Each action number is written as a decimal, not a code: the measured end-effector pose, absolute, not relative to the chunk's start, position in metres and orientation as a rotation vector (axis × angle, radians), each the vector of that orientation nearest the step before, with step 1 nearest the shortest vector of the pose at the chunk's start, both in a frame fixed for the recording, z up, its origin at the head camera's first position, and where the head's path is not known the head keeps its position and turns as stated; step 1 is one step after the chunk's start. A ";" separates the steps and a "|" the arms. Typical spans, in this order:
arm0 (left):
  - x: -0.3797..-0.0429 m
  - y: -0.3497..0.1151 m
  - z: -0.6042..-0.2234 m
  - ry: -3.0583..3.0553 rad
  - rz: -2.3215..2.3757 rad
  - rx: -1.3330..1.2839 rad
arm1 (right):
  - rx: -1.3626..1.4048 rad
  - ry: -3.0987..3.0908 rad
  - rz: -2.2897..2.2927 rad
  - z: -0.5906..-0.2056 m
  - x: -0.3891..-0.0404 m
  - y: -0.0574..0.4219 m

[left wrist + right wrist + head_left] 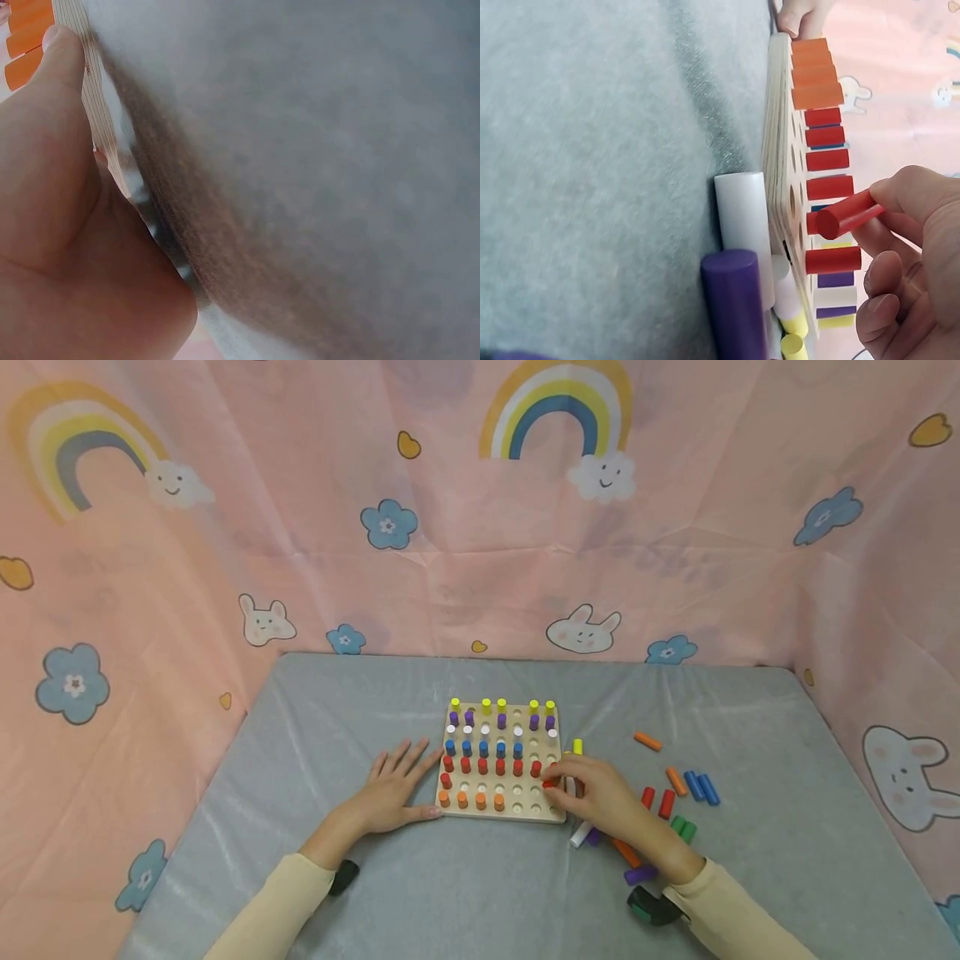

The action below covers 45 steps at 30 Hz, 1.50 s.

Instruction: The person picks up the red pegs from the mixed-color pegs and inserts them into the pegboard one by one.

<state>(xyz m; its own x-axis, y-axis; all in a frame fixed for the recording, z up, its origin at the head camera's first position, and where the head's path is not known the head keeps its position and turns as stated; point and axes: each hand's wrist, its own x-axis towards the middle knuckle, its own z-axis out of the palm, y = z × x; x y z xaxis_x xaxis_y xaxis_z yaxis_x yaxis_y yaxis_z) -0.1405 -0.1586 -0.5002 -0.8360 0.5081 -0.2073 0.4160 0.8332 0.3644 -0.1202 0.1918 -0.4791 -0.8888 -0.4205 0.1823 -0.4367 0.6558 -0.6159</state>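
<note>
My right hand (603, 797) pinches a red peg (849, 214) between thumb and fingertip, close over the right side of a wooden pegboard (498, 816). In the right wrist view the peg is tilted, its round end clear of the fingers. Standing in the board are rows of yellow, purple, white, blue, red and orange pegs, with bare holes among them. A lone red peg (446, 782) stands at the left, just in front of the long red row. Fingers spread, my left hand (386, 793) rests at the board's left edge, its thumb (64, 60) against the wood.
Loose pegs lie on the grey cloth to the board's right: orange (648, 742), blue (701, 788), red (666, 804), green (683, 829) and purple (641, 875). A white peg (742, 225) and a purple peg (733, 307) lie beside the board's near right corner. Pink printed curtains (480, 552) surround the table.
</note>
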 end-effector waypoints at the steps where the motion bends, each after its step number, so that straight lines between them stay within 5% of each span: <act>1: -0.141 -0.159 -0.500 2.717 0.441 0.700 | 0.740 -2.830 1.058 -0.479 -0.120 0.191; 45: -0.140 -0.161 -0.501 2.732 0.449 0.727 | 0.863 -2.682 1.116 -0.482 -0.128 0.156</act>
<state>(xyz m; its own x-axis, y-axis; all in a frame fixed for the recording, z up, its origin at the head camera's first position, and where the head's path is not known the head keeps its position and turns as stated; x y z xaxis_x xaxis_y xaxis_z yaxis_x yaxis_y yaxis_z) -0.1404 -0.1606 -0.5012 -0.8347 0.5188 -0.1849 0.4322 0.8251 0.3639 -0.1282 0.1555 -0.4820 -0.8320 -0.4619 0.3071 -0.5434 0.5676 -0.6185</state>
